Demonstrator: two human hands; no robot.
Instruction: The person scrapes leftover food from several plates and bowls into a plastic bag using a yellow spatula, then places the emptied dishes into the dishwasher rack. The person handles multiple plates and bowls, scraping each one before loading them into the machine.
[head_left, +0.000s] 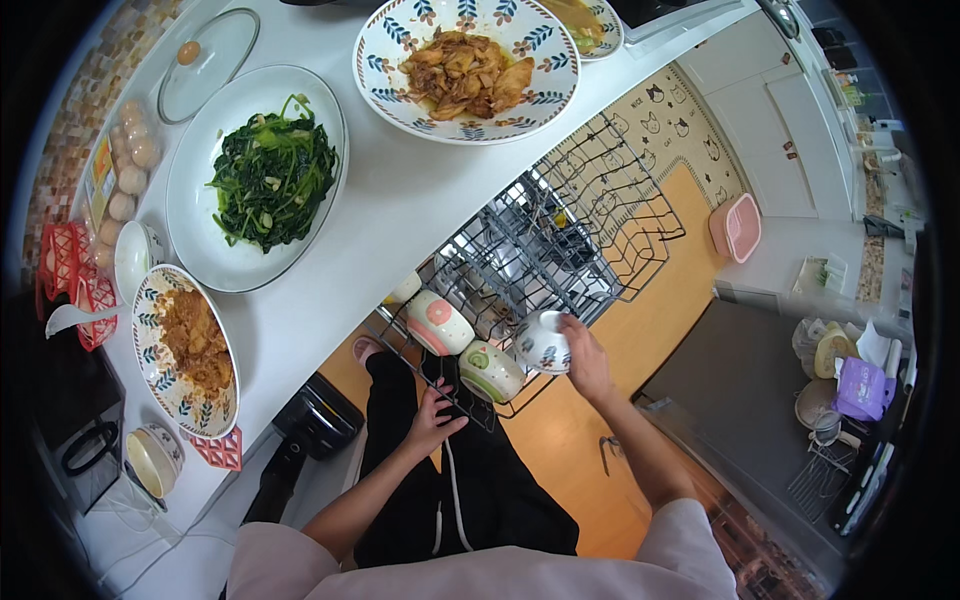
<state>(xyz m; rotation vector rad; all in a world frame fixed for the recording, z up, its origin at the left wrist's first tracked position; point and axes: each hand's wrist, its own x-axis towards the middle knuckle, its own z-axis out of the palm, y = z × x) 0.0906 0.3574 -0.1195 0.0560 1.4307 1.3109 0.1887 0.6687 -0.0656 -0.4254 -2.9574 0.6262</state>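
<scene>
My right hand (590, 361) grips a small white bowl with a leaf-and-flower pattern (541, 345), tipped on its side above the upper wire rack of a dishwasher (495, 262). Beside it on the rack lie a cream bowl with a green motif (491, 373) and one with a pink motif (439, 322), both turned over on their sides. Part of another cup (405, 289) shows under the counter edge. My left hand (433, 421) is at the rack's near edge, fingers spread; whether it bears on the wire is unclear. Dishes below the rack are partly hidden.
On the white counter (390, 202) are a plate of cooked greens (274, 180), patterned dishes of food (466, 75), a glass lid (210, 64) and eggs (127, 176). A black air-fryer-like appliance (319, 412) stands near my left leg. A pink bin (735, 229) is beyond the rack.
</scene>
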